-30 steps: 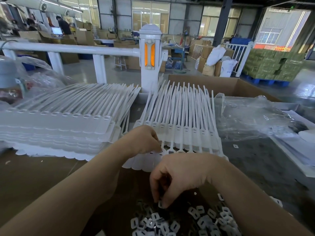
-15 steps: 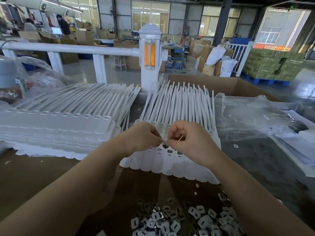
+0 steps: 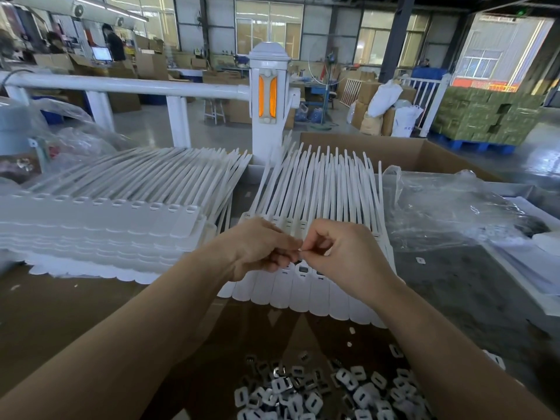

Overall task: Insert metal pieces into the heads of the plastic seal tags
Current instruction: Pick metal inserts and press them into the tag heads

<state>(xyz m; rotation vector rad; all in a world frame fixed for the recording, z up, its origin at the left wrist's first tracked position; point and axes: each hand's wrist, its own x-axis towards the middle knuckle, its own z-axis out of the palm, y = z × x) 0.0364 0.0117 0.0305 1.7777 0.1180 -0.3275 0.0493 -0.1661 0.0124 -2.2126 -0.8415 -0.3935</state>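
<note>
The left hand (image 3: 260, 247) and right hand (image 3: 342, 253) meet fingertip to fingertip above a sheet of white seal tags (image 3: 306, 286), both with fingers curled in a pinch around a small metal piece (image 3: 300, 251) held between them, just over the row of tag heads. The sheet lies under and beyond the hands on the counter (image 3: 60, 313), its thin straps fanning away from the person toward a white post (image 3: 268, 107) with an orange reflector. Nearer the person than the hands, a loose heap of metal pieces (image 3: 327, 392) lies on brown cardboard, with a few strays between the heap and the sheet. To the left of the hands sits a tall stack of more tag sheets (image 3: 106, 225), straps pointing away. To the right, crumpled clear plastic film (image 3: 448, 213) covers the darker counter top, and beyond it stands an open cardboard box (image 3: 394, 153). A white rail (image 3: 127, 86) runs left from the post. Behind it opens a factory hall: grey polished floor, cartons, white sacks (image 3: 385, 98), a pallet of green-wrapped bundles (image 3: 485, 116) far right, large windows along the back wall, and people at a monitor (image 3: 101, 53) far left.
</note>
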